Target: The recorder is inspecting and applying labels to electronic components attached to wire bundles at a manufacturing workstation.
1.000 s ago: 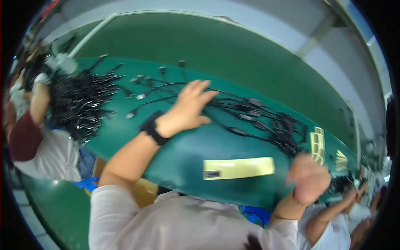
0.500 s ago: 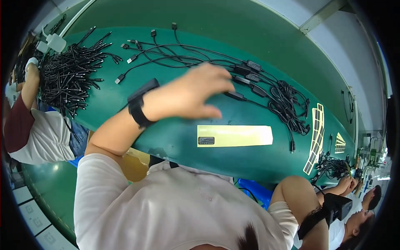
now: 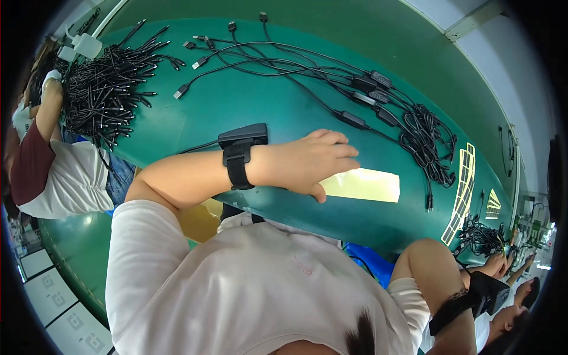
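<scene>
1. Left hand [image 3: 305, 163]: fingers [image 3: 338, 151] spread, thumb apart; nothing seen held.
2. Yellow strip [image 3: 373, 186]: on bench [image 3: 254, 106], left end hidden beneath fingers.
3. Black cables [image 3: 352, 119]: laid out beyond fingers, untouched; work apparently remains.
4. Right hand: out of view.

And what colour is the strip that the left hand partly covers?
Pale yellow; the strip shows best in the head view.

Strip [image 3: 371, 186] on table [image 3: 254, 106], cables [image 3: 353, 119] behind it, label sheets [image 3: 461, 198] right.
</scene>
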`<state>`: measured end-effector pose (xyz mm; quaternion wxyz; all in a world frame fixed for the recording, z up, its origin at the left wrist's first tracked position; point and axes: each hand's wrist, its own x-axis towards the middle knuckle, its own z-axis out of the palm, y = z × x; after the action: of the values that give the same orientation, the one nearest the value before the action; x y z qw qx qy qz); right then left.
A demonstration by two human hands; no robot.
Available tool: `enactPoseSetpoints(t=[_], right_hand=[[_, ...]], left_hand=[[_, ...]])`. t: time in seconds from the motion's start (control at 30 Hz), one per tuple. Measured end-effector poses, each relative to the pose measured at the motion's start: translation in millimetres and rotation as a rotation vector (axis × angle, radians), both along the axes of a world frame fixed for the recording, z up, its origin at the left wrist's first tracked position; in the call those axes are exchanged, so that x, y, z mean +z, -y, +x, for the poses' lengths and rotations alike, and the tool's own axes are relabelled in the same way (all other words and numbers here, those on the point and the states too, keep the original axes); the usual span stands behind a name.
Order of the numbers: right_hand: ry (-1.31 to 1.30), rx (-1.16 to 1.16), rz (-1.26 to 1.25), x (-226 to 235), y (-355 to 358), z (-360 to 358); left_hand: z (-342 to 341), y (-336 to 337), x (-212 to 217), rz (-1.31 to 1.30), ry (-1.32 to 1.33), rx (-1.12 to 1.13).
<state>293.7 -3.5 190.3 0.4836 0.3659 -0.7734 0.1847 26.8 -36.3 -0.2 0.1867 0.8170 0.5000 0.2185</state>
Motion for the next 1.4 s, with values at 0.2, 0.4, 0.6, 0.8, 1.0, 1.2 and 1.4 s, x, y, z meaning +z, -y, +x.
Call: enactPoseSetpoints(t=[0.2, 0.4, 0.6, 0.8, 1.0, 1.2, 1.4], right_hand=[[0.402, 0.276, 0.019, -0.3, -18.1, 1.0], [1.283, -0.282, -0.349, -68.5, -104.9, -45.7], [1.07, -0.699, -0.351, -166.9, -83.5, -87.9], [1.354, -0.55, -0.546, -156.1, -119.6, -60.5], [1.478, -0.471, -0.512, -150.6, -123.4, -62.6], [1.285, -0.622, -0.448, -152.2, -107.0, -68.7], [0.431, -1.191, -0.105, -152.3, -67.8, -88.8]], left_hand=[[-11.9, -3.6, -6.1, 0.082, -0.024, 0.092], [-4.8, -11.2, -1.0, 0.023, 0.062, 0.058], [-16.7, -8.3, -2.2, 0.136, 0.135, 0.143], [-42.7, -17.4, 17.9, -0.623, 0.626, 0.24], [-33.0, -21.1, 15.0, -0.697, 0.664, 0.305], [-16.3, -16.3, 19.6, -0.721, 1.129, 0.485], [-11.4, -9.9, 18.4, -0.498, 1.131, 0.568]])
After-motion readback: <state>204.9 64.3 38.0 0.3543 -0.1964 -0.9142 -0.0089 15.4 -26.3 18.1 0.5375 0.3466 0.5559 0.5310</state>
